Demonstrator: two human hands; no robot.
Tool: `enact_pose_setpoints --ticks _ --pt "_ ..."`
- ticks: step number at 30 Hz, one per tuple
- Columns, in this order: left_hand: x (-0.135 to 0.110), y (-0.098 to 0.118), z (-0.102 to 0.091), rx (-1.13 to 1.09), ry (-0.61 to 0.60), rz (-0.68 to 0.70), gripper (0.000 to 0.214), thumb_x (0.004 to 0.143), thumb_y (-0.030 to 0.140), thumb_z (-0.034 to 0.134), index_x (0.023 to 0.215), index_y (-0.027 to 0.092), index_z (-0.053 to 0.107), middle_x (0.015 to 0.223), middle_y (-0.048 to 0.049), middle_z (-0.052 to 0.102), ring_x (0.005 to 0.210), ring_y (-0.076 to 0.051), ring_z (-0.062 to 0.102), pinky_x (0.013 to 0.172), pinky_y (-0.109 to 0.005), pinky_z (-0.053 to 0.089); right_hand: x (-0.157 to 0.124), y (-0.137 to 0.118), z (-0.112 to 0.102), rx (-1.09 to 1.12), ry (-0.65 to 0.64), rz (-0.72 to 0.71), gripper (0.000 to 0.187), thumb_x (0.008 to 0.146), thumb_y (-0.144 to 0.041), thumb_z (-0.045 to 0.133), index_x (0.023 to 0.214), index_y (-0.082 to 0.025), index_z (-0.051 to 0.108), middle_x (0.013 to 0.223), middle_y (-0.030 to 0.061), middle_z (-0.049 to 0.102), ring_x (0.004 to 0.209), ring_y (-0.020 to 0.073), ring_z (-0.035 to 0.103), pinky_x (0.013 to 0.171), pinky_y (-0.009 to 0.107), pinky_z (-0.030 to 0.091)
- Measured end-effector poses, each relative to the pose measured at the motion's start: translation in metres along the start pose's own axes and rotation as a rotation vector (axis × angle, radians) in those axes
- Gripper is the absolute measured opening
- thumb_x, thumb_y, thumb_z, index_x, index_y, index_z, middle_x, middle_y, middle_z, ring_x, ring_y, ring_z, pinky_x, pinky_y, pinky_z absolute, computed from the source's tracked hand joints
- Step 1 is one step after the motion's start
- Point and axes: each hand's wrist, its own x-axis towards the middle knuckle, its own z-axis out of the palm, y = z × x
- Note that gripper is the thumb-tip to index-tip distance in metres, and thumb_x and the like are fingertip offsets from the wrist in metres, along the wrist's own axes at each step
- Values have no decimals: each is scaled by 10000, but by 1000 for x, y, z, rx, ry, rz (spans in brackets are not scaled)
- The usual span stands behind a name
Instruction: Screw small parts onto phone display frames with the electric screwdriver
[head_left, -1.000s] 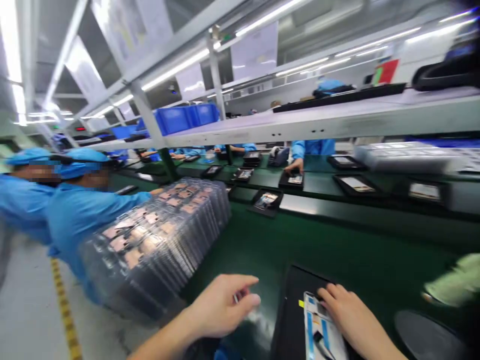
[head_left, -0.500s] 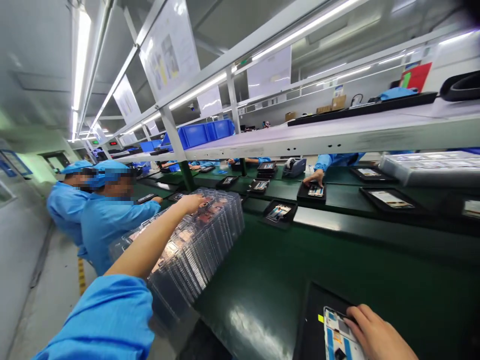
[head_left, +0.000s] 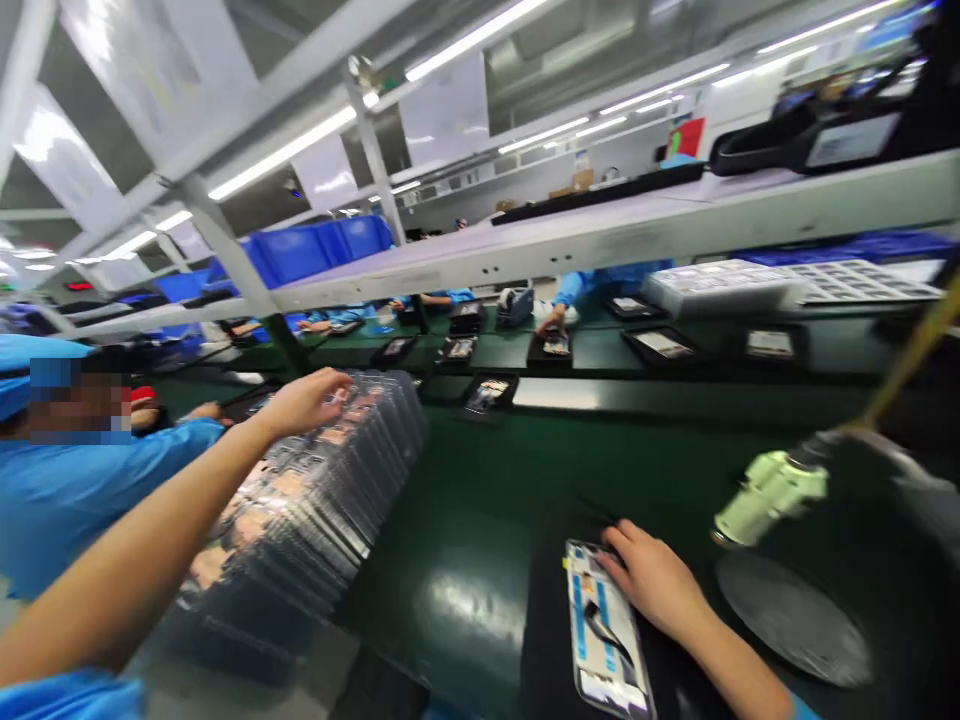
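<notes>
My left hand point(head_left: 307, 403) is over the top of a stack of clear plastic trays point(head_left: 360, 490), fingers pinched around something small that I cannot make out. Copper-coloured parts point(head_left: 289, 485) lie in the top tray's pockets. On the right, an opened phone frame point(head_left: 604, 630) with blue strips and a dark flex cable lies in a black tray point(head_left: 547, 610). My right hand point(head_left: 652, 580) grips this frame at its upper right edge.
A pale green electric screwdriver point(head_left: 772, 495) hangs at the right above a dark oval pad point(head_left: 795, 620). Black trays with phones point(head_left: 489, 395) line the bench's far side. A white shelf point(head_left: 450, 265) crosses above. Co-workers sit at the left point(head_left: 75, 500) and across, one hand point(head_left: 553, 320) at a tray.
The view has swung right, bringing the screwdriver into sight. My left hand has come up slightly from the parts in the top tray. My right hand stays at the phone frame.
</notes>
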Motion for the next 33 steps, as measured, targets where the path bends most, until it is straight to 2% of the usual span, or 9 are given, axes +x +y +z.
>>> enact_pose_setpoints --ticks 3,7,10,13,17,21,24,28,33 --pt "-17 60 -10 -244 189 125 483 891 369 531 1336 183 504 1093 -73 633 968 -226 645 909 -357 537 -2 -10 -25 89 -4 46 246 953 -323 486 950 -190 694 957 103 686 895 293 677 792 427 531" --pt "-45 181 -6 -672 223 424 416 879 156 598 1282 255 568 1090 -44 637 990 -189 630 892 -318 531 -15 -35 -65 614 153 82 334 1001 -459 466 1007 -202 679 1036 108 699 975 256 661 879 397 525" --pt "-46 263 28 -1057 166 605 503 839 101 640 1307 262 552 1134 -55 657 1047 -195 623 925 -327 534 -23 -59 -87 1168 -85 1 476 942 -578 585 1248 -216 624 1138 102 695 934 214 683 816 335 564" --pt "-31 312 81 -1267 139 663 536 851 132 665 1353 267 533 1181 -73 664 1097 -216 622 983 -365 525 -25 -63 -87 1459 -242 55 519 867 -563 713 1232 -203 632 987 62 714 730 156 671 656 267 553" --pt "-7 333 153 -1132 -46 426 714 872 313 735 1491 227 390 1455 -161 506 1392 -315 447 1170 -505 400 -24 -27 -68 1359 -44 346 418 852 -551 731 974 -155 675 702 17 669 600 131 614 603 244 516" --pt "1 333 202 -830 -192 309 504 893 333 706 1345 173 552 1551 -202 400 1512 -402 216 1207 -684 212 -19 2 -53 1033 63 395 425 885 -561 642 1024 -165 711 940 95 746 874 236 698 817 367 564" --pt "6 334 215 -829 -197 345 340 909 268 675 1241 207 635 1553 -150 419 1522 -372 208 1217 -685 166 -13 1 -48 743 2 290 279 934 -414 580 1021 -202 739 1033 79 749 966 250 689 903 392 533" --pt "20 340 221 -915 -194 297 84 920 215 643 960 227 716 1472 -86 522 1512 -338 255 1227 -660 160 -8 -10 -47 639 -109 204 197 946 -247 548 1016 -215 730 1027 47 739 967 219 685 879 340 522" --pt "31 342 229 -995 -211 276 96 934 212 644 883 224 725 1431 -63 565 1489 -301 318 1242 -588 218 -8 -9 -42 552 -171 231 192 929 -182 578 1030 -216 738 1025 42 745 964 224 680 882 357 513"
